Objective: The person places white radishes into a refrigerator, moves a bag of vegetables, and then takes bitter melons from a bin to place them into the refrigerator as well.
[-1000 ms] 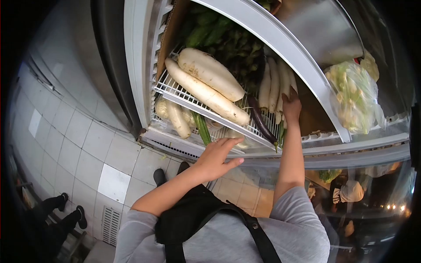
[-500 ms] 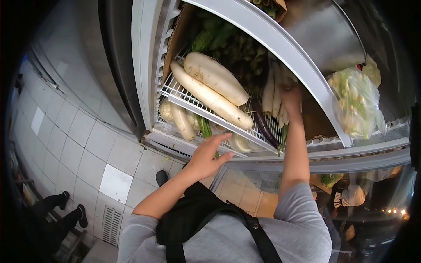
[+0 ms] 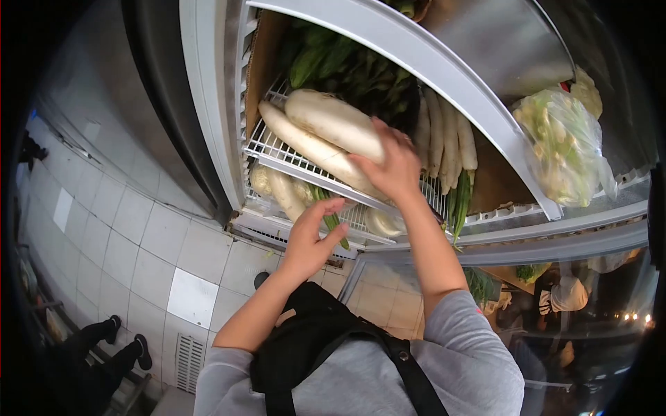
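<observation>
Two large white radishes, a thicker one (image 3: 326, 114) and a longer one (image 3: 309, 149), lie side by side on a white wire shelf (image 3: 277, 156) in the fridge. My right hand (image 3: 397, 161) rests over their right ends, its fingers spread on the thicker one. My left hand (image 3: 312, 237) is open in front of the shelf edge, palm facing right, holding nothing. Slim pale radishes (image 3: 447, 135) and green pods (image 3: 460, 204) lie right of my right hand. Most of the dark eggplant is hidden behind my right wrist.
Leafy greens (image 3: 347, 69) fill the back of the shelf. A lower shelf holds more radishes (image 3: 283, 194) and a green stalk (image 3: 331, 218). A bagged vegetable (image 3: 560, 152) and metal pot (image 3: 506, 52) are at right. Another person's legs (image 3: 97, 347) show at lower left.
My right hand has moved left from the slim radishes onto the large ones. The green pods now show more fully. My left hand has shifted slightly left and down.
</observation>
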The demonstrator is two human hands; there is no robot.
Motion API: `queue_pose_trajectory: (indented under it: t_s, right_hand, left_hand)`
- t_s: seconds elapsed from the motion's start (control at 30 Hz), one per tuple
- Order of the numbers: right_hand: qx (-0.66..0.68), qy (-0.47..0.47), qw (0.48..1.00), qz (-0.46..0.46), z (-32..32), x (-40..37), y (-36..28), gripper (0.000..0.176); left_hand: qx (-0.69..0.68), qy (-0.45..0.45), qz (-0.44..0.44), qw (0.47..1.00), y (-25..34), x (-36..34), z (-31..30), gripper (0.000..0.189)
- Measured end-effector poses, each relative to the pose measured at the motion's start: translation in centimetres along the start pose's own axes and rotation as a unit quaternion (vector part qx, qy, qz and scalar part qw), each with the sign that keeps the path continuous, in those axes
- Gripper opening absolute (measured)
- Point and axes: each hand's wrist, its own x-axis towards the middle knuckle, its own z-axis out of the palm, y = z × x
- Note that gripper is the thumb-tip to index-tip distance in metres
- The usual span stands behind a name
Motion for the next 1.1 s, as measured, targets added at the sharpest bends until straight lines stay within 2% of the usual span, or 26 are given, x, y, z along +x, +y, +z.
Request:
queue_pose_trajectory:
  t_s: [0.03,0.13,0.23,0.33,0.4,0.5,0.6,0.73,0.83,0.9,1.0,1.03,1.1]
  right_hand:
    - [-0.008,0.019,1.0,-0.015,-0.6,-0.6,0.4,0.069]
    - [0.016,0.029,0.996,0.085,-1.8,-3.6,1.6,0.065]
    - [0.084,0.098,0.983,0.134,-1.7,-6.5,4.7,0.068]
    - [0.267,0.161,0.922,0.228,-2.6,-7.9,5.7,0.062]
    - [0.294,0.177,0.9,0.269,-4.1,-8.0,6.5,0.051]
    - [0.331,0.241,0.873,0.266,-5.7,-7.3,8.4,0.042]
    - [0.346,0.273,0.844,0.305,-7.0,-6.8,10.2,0.039]
    - [0.341,0.267,0.844,0.316,-7.5,-7.7,10.6,0.04]
    - [0.273,0.202,0.893,0.294,-7.8,-8.6,9.3,0.043]
    - [0.319,0.155,0.894,0.275,-7.2,-8.9,8.6,0.045]
    - [0.382,0.08,0.887,0.247,-6.1,-8.9,6.8,0.052]
    - [0.448,0.055,0.856,0.253,-5.9,-8.8,5.2,0.056]
    - [0.491,0.018,0.854,0.168,-5.1,-8.7,2.7,0.061]
  left_hand:
    - [-0.004,0.0,-0.009,1.0,-0.2,-0.2,-0.5,0.038]
    - [-0.022,0.005,-0.025,0.999,-0.8,-0.5,-1.2,0.039]
    - [-0.035,0.012,-0.027,0.999,-1.3,-0.6,-1.0,0.038]
    - [-0.041,-0.001,-0.023,0.999,-1.3,-0.1,-0.3,0.038]
    - [-0.04,-0.014,-0.024,0.999,-1.0,0.3,0.2,0.037]
    - [-0.03,-0.033,-0.02,0.999,-0.9,1.0,1.1,0.037]
    - [-0.043,-0.045,-0.016,0.998,-0.7,1.2,2.0,0.037]
    - [-0.05,-0.046,-0.012,0.998,-1.1,1.4,2.4,0.037]
    - [-0.049,-0.043,-0.015,0.998,-0.8,1.8,2.2,0.039]
    - [-0.056,-0.048,-0.008,0.997,-1.1,2.2,2.2,0.046]
    - [-0.158,-0.035,-0.034,0.986,0.2,3.3,3.3,0.06]
    - [-0.223,-0.025,-0.04,0.974,0.4,3.5,3.7,0.064]
    - [-0.352,-0.004,-0.053,0.934,0.8,3.9,4.4,0.072]
